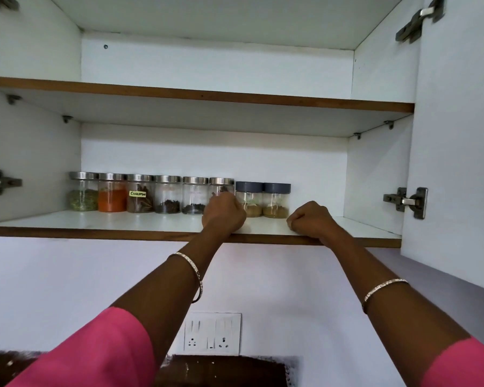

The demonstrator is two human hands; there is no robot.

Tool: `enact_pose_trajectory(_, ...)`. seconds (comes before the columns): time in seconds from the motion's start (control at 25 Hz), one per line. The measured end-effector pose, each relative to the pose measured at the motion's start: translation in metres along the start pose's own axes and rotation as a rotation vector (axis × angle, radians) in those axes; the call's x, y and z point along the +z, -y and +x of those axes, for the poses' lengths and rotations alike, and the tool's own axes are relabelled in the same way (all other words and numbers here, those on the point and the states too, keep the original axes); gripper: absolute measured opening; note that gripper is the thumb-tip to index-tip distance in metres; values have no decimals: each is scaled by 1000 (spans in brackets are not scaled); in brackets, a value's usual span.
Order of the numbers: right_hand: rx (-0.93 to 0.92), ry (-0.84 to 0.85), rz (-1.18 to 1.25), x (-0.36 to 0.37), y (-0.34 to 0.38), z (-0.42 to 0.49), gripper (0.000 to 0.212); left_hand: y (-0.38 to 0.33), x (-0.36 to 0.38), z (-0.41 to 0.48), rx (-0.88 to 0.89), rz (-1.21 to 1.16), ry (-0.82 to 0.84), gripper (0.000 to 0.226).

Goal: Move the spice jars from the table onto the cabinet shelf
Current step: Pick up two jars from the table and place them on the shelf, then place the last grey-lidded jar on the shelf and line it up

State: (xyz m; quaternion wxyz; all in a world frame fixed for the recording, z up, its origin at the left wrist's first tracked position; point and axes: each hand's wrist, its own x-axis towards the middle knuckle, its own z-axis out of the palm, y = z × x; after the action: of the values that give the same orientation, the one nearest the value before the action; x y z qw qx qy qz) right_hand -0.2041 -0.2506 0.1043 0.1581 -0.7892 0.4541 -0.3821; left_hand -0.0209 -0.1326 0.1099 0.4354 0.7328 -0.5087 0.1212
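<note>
As both arms reach up into the open cabinet (375, 174), we see all eight spice jars standing upright in one row at the back of the lower shelf (123, 223), each touching or just beside the next. From the left come six clear jars with steel lids: the green-herb jar (83, 194), the orange-powder jar (112, 195), the cinnamon jar (140, 199) with its yellow label, two dark-seed jars (166, 198) (195, 198), and the sixth jar (221, 183). To its right stand two grey-lidded jars (248, 202) (276, 203) holding tan powder.

The left grip (224, 215) is curled tight in front of the sixth jar, hiding its lower body, with the knuckles against the glass. We cannot tell whether the fingers close round the jar or merely press it, since the back of the hand covers them.

The right grip (310, 219) is a closed fist holding nothing. It rests on the front edge of the lower shelf, right of the grey-lidded pair and apart from them.

Each wrist carries a thin bracelet (192, 268) (386, 286), and pink sleeves (95, 350) cover the upper arms. The upper shelf (207, 96) sits above the row. A metal hinge (408, 201) shows on the right door. Below the cabinet a white socket panel (211, 333) is set in the wall, above a dark brown surface (221, 371).
</note>
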Motion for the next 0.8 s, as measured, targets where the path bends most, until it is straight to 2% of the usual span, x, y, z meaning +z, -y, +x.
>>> enact_pose_trajectory(0.16,-91,-192,90,-4,12,-57,14,6,-28,-48,12,-112,-104,10)
enact_pose_trajectory(0.28,-124,-244,137,4,25,-101,13,15,-46,-91,17,-152,-120,8)
enact_pose_trajectory(0.48,-122,-217,268,31,44,-178,11,45,-72,-163,-24,-182,-54,10)
enact_pose_trajectory(0.8,-50,-131,286,111,62,-333,23,132,-103,-308,-168,-137,113,11)
